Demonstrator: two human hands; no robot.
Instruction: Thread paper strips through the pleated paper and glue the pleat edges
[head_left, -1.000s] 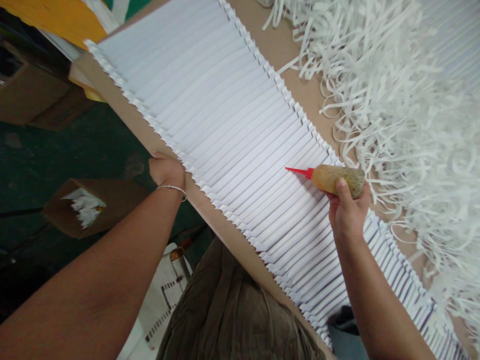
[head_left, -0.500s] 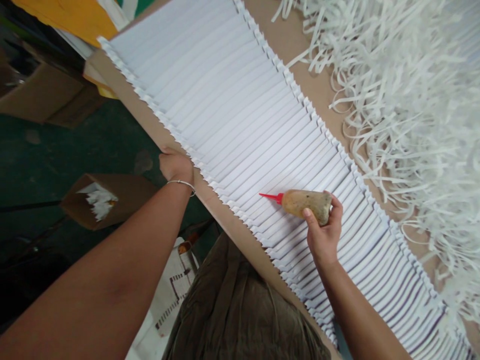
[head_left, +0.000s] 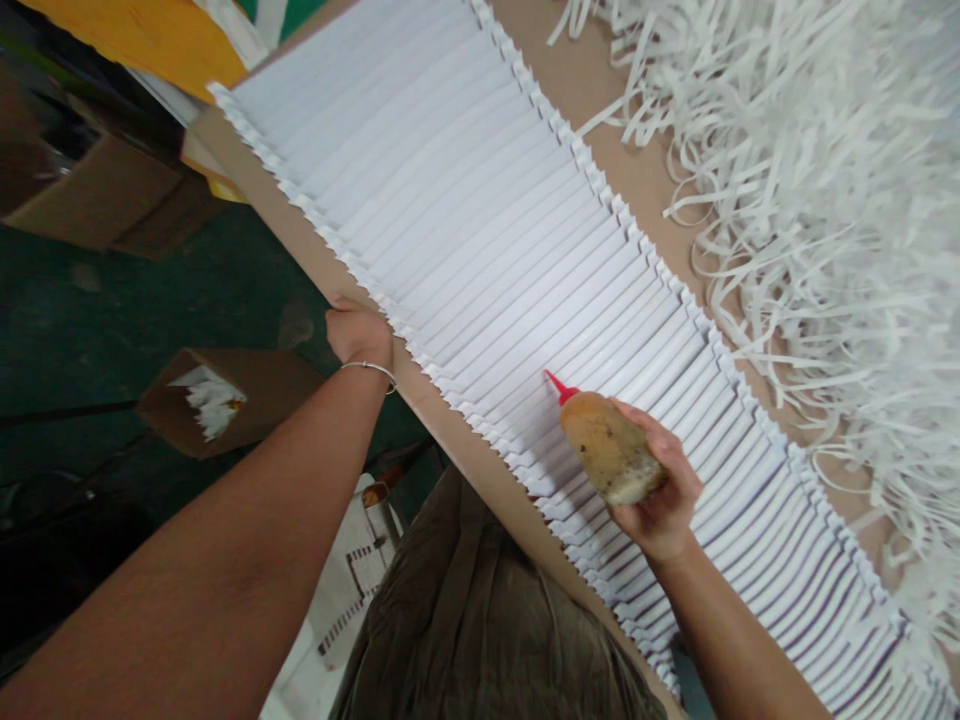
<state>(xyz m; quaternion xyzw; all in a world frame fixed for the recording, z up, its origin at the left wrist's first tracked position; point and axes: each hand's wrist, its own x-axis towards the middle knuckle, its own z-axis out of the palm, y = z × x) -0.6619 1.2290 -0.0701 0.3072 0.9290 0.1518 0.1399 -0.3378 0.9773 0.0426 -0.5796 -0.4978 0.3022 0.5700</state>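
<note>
My right hand (head_left: 664, 490) is closed around a stained, yellowish glue bottle (head_left: 607, 445) with a red pointed nozzle. The nozzle tip hovers over or touches the overlapping white paper strips (head_left: 480, 250); which of the two I cannot tell. These strips lie in a long, fanned row with folded, jagged ends along both sides. At the near edge of the brown table (head_left: 427, 395), my left hand (head_left: 360, 332) rests with its fingers curled, beside the strip ends. Most of its fingers are hidden, and a thin bangle circles the wrist.
A large heap of curly white paper strips (head_left: 810, 200) covers the table's far right. Below on the dark green floor stand a cardboard box with white pieces (head_left: 247, 400) and another cardboard box (head_left: 127, 195). Yellow material (head_left: 150, 45) lies at the upper left.
The glue bottle has turned in my right hand, its nozzle now pointing up and left, a little farther right. My left hand stays at the table edge.
</note>
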